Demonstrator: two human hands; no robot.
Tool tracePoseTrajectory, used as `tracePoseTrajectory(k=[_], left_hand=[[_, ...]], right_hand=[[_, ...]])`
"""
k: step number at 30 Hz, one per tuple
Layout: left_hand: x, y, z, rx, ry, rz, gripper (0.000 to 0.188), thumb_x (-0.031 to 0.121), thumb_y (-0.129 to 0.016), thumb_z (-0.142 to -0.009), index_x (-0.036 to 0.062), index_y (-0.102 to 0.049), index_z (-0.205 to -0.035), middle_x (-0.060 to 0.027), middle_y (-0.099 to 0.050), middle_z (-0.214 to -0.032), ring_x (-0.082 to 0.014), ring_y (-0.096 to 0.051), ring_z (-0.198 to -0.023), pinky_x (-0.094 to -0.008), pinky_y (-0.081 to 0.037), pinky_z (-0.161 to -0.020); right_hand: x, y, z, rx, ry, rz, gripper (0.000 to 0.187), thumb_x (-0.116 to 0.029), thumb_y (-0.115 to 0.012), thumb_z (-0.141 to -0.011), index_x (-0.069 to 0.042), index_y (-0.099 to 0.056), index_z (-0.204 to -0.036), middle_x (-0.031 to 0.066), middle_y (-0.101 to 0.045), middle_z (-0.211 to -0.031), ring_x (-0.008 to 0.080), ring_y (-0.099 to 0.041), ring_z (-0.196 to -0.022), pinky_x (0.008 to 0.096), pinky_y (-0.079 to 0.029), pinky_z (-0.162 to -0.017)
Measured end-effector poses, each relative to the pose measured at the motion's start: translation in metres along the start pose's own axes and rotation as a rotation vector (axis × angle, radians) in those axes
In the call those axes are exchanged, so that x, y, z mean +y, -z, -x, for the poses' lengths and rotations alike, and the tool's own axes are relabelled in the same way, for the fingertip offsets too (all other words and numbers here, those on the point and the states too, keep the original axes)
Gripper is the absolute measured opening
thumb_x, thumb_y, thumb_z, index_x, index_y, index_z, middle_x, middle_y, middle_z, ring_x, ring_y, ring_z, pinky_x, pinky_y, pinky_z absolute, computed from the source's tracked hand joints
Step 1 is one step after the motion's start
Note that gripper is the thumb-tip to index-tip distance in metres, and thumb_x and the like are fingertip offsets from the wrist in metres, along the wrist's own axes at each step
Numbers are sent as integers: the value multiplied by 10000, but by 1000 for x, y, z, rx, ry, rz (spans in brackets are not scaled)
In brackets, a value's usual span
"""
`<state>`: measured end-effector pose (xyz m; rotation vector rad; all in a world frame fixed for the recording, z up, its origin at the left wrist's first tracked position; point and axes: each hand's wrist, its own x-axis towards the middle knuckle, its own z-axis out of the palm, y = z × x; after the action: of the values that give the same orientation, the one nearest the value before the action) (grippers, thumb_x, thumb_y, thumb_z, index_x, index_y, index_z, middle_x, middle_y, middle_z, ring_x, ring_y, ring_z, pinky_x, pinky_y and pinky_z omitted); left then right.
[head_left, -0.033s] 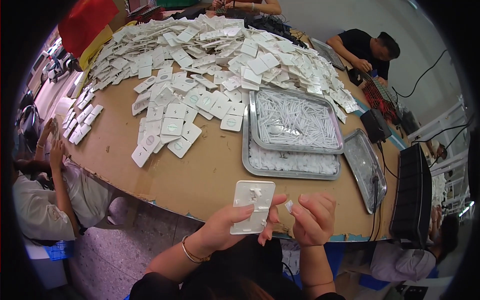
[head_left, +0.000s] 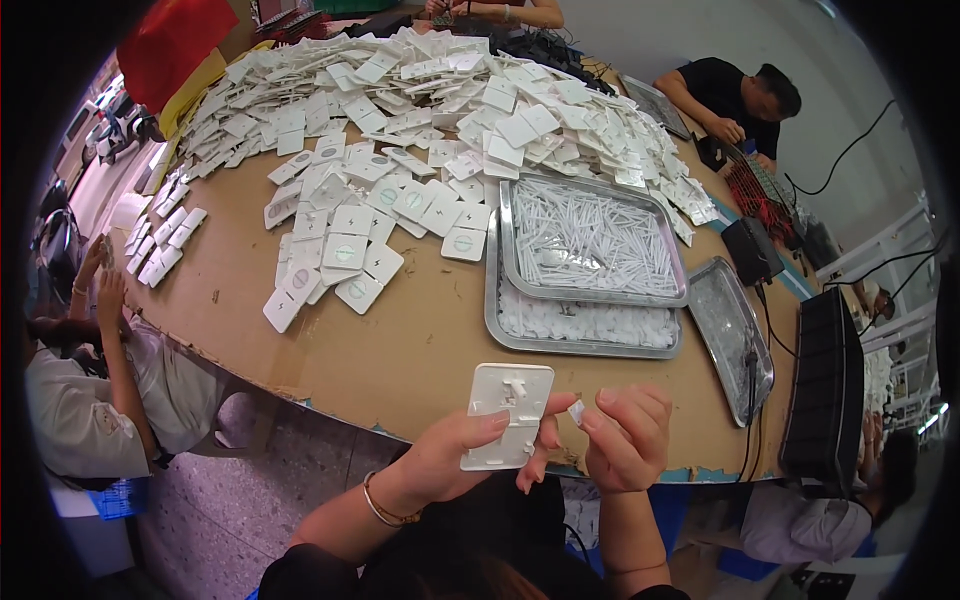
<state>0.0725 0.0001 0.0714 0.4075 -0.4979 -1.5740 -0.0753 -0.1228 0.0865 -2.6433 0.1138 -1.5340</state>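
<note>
Little differs from the earlier frame: the white plate [head_left: 520,415] has tilted and shifted very slightly, and at the left edge a co-worker's hand [head_left: 110,293] has moved a little. At lower centre, the left hand [head_left: 445,458] grips the plate, thumb across its ribbed face. Just beside it, the right hand [head_left: 628,435] pinches a small whitish piece [head_left: 577,411] between thumb and fingertips, apart from the plate. Two overlapping metal trays, the upper tray [head_left: 590,297] full of thin white strips, stand on the bench [head_left: 420,345] between the hands and the heap of white panels [head_left: 400,95] across the top. Right of them lie another tray [head_left: 730,335] and a black bin [head_left: 822,400].
</note>
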Motion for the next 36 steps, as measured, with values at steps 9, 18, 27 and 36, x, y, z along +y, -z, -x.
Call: tracePoseTrajectory(k=[9,18,27,36], left_hand=[[-3,-1,4,110,-37,-221,606,454,-258,-988,-56,-375,-1293,-161,-576,-1033,-217,-629,-802,-305,-549,-617],[-3,-8,4,244,3,-451,619,478,-208,-984,-53,-505,-1096,-135,-609,-896,-189,-646,-688,-266,-544,-493],[-5,-7,9,274,-12,-473,585,462,-235,-988,-44,-516,-1078,-118,-605,-862,-173,-640,-649,-251,-517,-452],[-12,-5,10,307,-29,-806,567,432,-229,-995,-37,-540,-1057,-99,-610,-823,-139,-624,-647,-233,-502,-450]], right_hand=[[-15,3,-11,-130,-345,-357,143,-13,-666,-727,-31,-617,-861,135,-614,-985,259,-586,-906,423,-459,-846],[-27,-7,-17,-307,-650,-428,125,10,-694,-699,9,-625,-803,151,-591,-1096,233,-580,-965,343,-453,-879],[-41,-19,-4,-194,-866,-447,96,44,-666,-751,17,-582,-789,138,-548,-1121,208,-549,-994,315,-473,-829],[-49,-25,5,-78,-1377,-830,379,-18,-684,-784,-10,-440,-1074,127,-563,-1054,151,-557,-922,287,-477,-782]])
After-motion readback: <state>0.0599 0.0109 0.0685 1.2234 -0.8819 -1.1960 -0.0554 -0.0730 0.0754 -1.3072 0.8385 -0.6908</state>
